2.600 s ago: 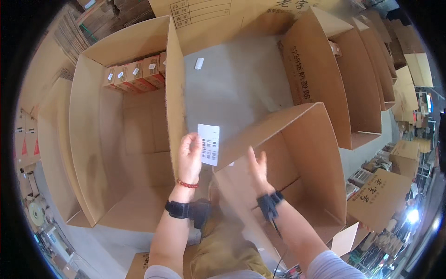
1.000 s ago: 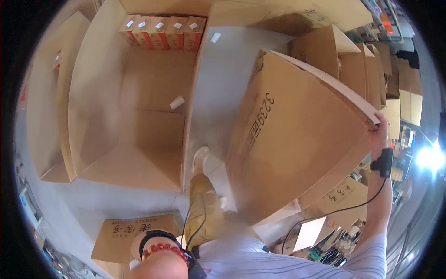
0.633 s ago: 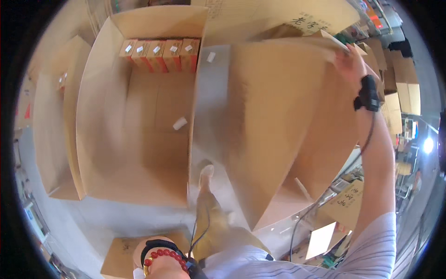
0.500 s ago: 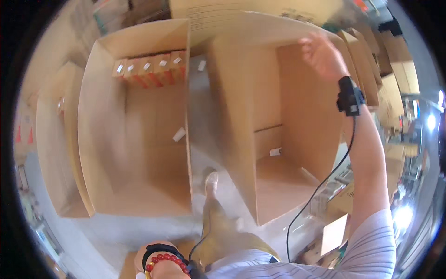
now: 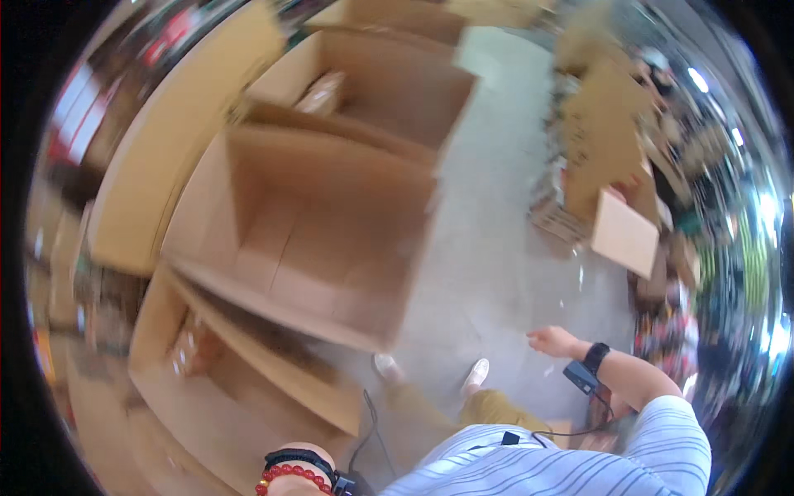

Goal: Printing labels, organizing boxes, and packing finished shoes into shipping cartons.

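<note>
My right hand (image 5: 552, 341) hangs over the grey floor to the right of the boxes, its fingers loosely extended and nothing visible in them. My left hand (image 5: 308, 450) is at the lower edge, next to the near cardboard box (image 5: 248, 422); its fingers are hidden, and a red bead bracelet circles the wrist. In front of me stands a large open cardboard box (image 5: 331, 240). Behind it is another box (image 5: 405, 83) with a pale wrapped item (image 5: 322, 93) inside. A blurred brown package (image 5: 192, 347) lies in the near box.
A long cardboard panel (image 5: 186, 140) leans along the left side. On the right, stacked cardboard (image 5: 608, 116) and a pale flat board (image 5: 626, 234) border the grey floor (image 5: 496, 215). A cable (image 5: 376, 430) hangs beside my legs.
The view has swung to the right, showing more floor and other boxes. My right hand has come down from above a box's far rim to over the floor. My left arm stays low.
</note>
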